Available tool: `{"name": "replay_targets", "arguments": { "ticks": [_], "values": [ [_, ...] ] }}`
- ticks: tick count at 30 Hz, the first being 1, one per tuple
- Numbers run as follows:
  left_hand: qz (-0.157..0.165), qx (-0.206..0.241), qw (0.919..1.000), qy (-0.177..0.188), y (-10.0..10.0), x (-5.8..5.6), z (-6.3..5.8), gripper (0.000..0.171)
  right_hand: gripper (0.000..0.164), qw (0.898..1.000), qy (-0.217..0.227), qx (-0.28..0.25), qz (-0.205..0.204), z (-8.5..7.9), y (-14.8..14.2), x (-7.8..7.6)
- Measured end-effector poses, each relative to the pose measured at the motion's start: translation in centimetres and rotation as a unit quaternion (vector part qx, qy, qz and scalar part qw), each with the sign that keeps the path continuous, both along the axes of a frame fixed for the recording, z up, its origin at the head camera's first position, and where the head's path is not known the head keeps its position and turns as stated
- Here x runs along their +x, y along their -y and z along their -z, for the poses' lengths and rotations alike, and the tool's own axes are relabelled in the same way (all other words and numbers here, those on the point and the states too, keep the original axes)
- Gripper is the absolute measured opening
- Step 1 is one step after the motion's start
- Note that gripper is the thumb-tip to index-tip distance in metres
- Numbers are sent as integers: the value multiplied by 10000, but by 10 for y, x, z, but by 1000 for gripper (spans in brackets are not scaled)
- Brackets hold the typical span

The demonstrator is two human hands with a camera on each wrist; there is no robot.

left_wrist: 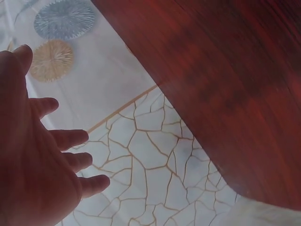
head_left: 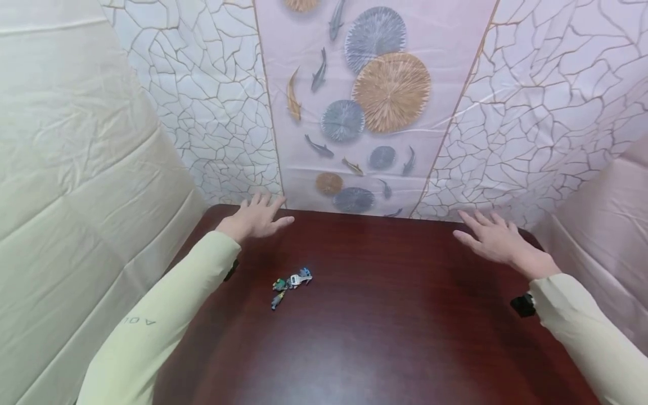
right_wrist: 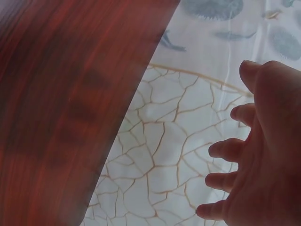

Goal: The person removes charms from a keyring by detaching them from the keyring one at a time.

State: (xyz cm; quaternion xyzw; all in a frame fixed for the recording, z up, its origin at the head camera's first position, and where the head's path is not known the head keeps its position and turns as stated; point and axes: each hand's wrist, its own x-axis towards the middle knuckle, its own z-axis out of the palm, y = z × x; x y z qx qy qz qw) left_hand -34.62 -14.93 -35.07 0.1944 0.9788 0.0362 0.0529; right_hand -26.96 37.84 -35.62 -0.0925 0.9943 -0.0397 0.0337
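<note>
A small bunch of keys (head_left: 292, 282) lies on the dark red-brown table (head_left: 364, 304), left of the middle. One silver key and green and blue trinkets show in it. Beyond the keys, my left hand (head_left: 255, 216) hovers over the table's far left corner, fingers spread and nothing held. In the left wrist view, that hand (left_wrist: 40, 150) shows its palm side with the fingers apart. Over at the far right corner, my right hand (head_left: 493, 239) reaches out with spread fingers, holding nothing. The right wrist view has this hand (right_wrist: 263, 150) at its right side.
Patterned cloth (head_left: 217, 101) with fish and round motifs hangs behind the table's far edge. Plain pale cloth (head_left: 76, 169) drapes along the left side, and more cloth (head_left: 602, 208) along the right. Black wrist devices (head_left: 523, 305) show below the sleeves.
</note>
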Motion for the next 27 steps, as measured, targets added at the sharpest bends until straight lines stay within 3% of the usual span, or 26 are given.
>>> {"name": "replay_targets", "arguments": {
  "ticks": [12,19,27],
  "values": [
    [16,214,9998,60,-6,3,15,77,72,9990,-355,17,-285,7,34,-2],
    [42,616,9981,64,-9,8,16,75,72,9986,-367,-186,-331,8,55,-3],
    [182,825,9961,248,-15,12,26,74,69,9963,-444,-561,-484,10,88,-7]
  ]
}}
